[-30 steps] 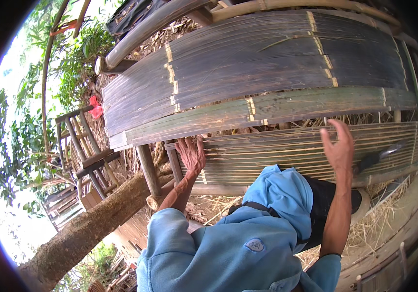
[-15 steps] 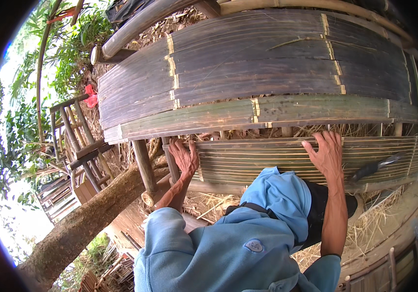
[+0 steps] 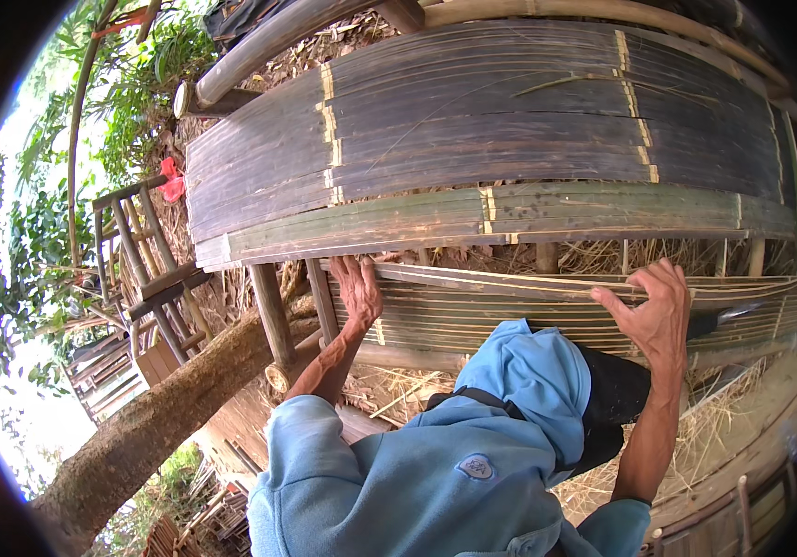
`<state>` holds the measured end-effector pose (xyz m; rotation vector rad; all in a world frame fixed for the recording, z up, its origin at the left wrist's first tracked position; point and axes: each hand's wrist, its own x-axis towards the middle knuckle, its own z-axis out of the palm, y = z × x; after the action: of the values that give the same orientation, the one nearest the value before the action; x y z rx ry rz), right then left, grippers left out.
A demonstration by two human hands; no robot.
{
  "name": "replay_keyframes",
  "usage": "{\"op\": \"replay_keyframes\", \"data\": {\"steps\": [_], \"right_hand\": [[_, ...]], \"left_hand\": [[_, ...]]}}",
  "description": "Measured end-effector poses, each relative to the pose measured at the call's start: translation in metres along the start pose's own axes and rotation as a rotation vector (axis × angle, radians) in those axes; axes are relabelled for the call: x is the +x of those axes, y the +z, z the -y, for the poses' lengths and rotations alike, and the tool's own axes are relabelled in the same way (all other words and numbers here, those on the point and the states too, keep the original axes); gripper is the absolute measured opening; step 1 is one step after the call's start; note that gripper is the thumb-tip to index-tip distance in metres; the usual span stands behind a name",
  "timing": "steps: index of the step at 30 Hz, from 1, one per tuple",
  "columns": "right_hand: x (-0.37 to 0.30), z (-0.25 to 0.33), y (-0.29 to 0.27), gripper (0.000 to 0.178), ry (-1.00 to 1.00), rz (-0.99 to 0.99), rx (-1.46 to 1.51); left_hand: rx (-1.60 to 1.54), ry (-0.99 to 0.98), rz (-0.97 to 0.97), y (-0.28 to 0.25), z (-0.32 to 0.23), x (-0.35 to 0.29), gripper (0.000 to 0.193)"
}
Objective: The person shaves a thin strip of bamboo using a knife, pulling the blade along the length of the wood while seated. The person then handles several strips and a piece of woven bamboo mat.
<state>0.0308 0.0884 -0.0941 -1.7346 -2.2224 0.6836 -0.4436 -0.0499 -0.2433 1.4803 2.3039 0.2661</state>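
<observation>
A lower bench surface of narrow, split bamboo slats (image 3: 510,316) runs across in front of my lap. Along its far edge a bamboo strip (image 3: 501,278) stands raised and slightly bowed. My left hand (image 3: 359,295) grips the strip's left end, its fingers over the edge. Farther right, my right hand (image 3: 656,311) has fingers curled round the same strip, thumb on the near side. Just beyond the right hand, a knife with a dark handle (image 3: 703,323) lies on the slats, partly hidden by that hand.
Beyond the strip, a higher platform of wide dark bamboo boards (image 3: 510,121) with pale lashings spans the view. A tree trunk (image 3: 166,418) slants at the left, near a bamboo chair frame (image 3: 143,255). Straw (image 3: 696,436) covers the ground at lower right.
My right hand has moved right and nearer, closing round the strip, which has come up from the slats and bent. The left fingers have drawn together at its left end.
</observation>
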Motion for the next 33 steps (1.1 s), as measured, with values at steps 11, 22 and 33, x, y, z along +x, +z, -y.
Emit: {"op": "replay_keyframes", "data": {"steps": [11,22,33], "right_hand": [[-0.004,-0.012,0.018,0.05,0.044,0.107,0.003],[-0.038,-0.073,-0.009,0.036,0.456,-0.377,0.141],[-0.16,-0.118,0.039,0.086,0.962,-0.428,0.062]], "left_hand": [[0.058,0.04,-0.013,0.009,0.008,-0.016,0.058],[0.571,0.098,0.081,0.017,0.035,-0.002,0.06],[-0.32,0.897,0.363,0.053,-0.226,-0.035,0.06]]}}
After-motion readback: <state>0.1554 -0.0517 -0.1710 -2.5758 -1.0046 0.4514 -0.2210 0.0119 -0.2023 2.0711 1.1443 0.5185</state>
